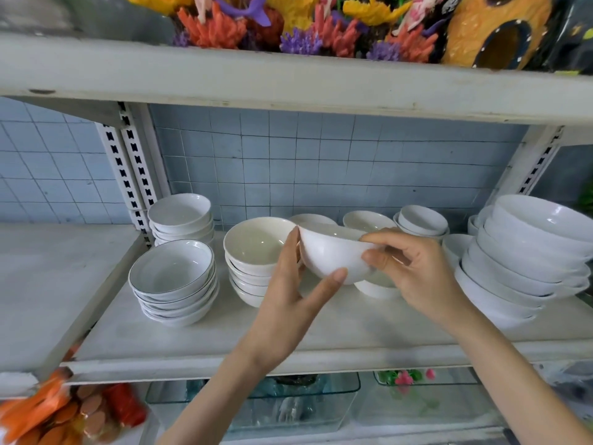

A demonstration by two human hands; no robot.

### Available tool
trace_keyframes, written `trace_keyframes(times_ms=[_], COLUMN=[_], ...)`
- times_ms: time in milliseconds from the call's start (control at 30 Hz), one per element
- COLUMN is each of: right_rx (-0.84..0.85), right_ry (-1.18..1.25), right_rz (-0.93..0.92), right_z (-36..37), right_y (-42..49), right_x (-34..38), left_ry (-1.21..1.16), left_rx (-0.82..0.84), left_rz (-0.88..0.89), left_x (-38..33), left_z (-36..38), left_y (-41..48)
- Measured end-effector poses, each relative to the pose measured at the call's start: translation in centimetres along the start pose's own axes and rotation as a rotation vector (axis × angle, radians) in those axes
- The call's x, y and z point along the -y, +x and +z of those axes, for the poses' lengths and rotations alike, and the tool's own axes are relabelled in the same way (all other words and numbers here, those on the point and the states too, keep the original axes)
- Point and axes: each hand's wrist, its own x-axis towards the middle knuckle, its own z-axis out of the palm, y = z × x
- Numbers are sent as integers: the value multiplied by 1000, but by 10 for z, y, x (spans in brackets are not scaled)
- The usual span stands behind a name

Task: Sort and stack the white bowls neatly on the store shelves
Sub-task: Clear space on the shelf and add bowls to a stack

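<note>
The left hand [288, 284] cups a bowl [330, 252] from the side, thumb beneath. The right hand [414, 271] pinches its other rim. It hangs tilted over the shelf [224, 342], beside the middle stack [253, 248]. The left stack [173, 274] and right stack [526, 252] look sorted, while the loose bowls [365, 220] behind seem left.

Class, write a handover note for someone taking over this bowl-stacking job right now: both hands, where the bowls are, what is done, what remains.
Hands: the left hand and right hand both grip one tilted bowl, left thumb underneath.
Where: it hangs over the shelf, beside the middle stack, above a low bowl.
Done: the rimmed stack on the left and the big stack on the right stand.
Left: set this bowl down, probably on the middle stack; the loose bowls at the back likely need stacking.
</note>
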Motion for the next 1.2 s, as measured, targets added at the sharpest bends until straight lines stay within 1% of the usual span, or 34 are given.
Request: trace_keyframes(times_ms=[67,133,233,367,467,533,600,700,800,967,1100,1200], right_rx=[34,61,74,115,200,272,325,360,403,450,518,519], right_ry=[-29,-41,16,153,303,359,403,503,520,583,525,419], right_rz=[-84,-156,-198,-118,11,91,117,146,164,211,205,173], right_z=[6,15,30,55,76,89,101,117,130,140,144,147], right_y=[-3,-4,-2,1,2,3,5,17,39,84,121,151], right_x=[12,21,26,31,37,45,52,61,61,55,40,25], left_ry=[-88,-125,-139,-135,-140,-149,-148,-115,-60,53,162,210], left_rx=[-9,-34,-110,-220,-271,-297,-322,-358,-371,-333,-336,-343], left_rz=[-37,-57,-66,-57,-52,-57,-56,-51,-58,-92,-131,-156], left_x=[-6,-13,-20,-27,-31,-33,-35,-39,-42,-44,-42,-38], left_z=[-7,-15,-27,-47,-63,-74,-85,-107,-131,-164,-185,-195], left_y=[-1,-5,-15,-33,-48,-55,-61,-61,-49,-20,11,34])
